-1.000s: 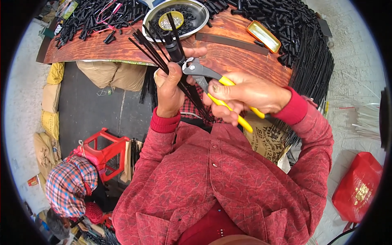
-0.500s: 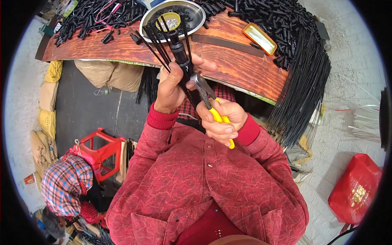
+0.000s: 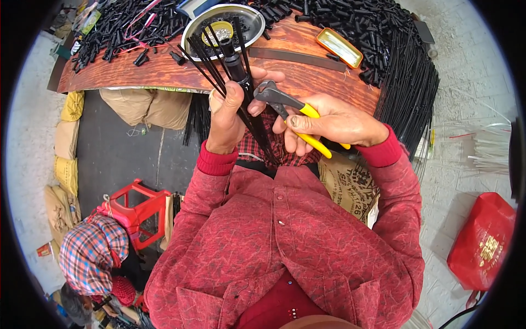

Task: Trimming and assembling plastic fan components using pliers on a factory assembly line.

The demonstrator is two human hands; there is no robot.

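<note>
My left hand (image 3: 226, 122) is closed round a black umbrella frame (image 3: 236, 70). Its thin ribs fan upward about a ringed black tube, and their lower ends run down toward my lap. My right hand (image 3: 342, 123) grips a pair of pliers (image 3: 279, 100) with dark metal jaws and yellow handles. The jaws point left, beside the tube and close to my left fingertips; whether they touch the frame I cannot tell. The handles stand apart, partly covered by my right fingers.
The wooden table (image 3: 323, 82) bears heaps of black tubular parts (image 3: 356, 27), a metal tray (image 3: 260, 30) with a yellow dish (image 3: 218, 33) of small shiny pieces, and a yellow-rimmed tin (image 3: 339, 47). Long black rods (image 3: 405, 93) hang off its right end. A person (image 3: 93, 252) is near a red stool (image 3: 145, 205).
My right hand has swung outward to the right and turned, so the pliers lie more sideways with their handles spread wider. My left hand keeps its hold on the frame, almost in place.
</note>
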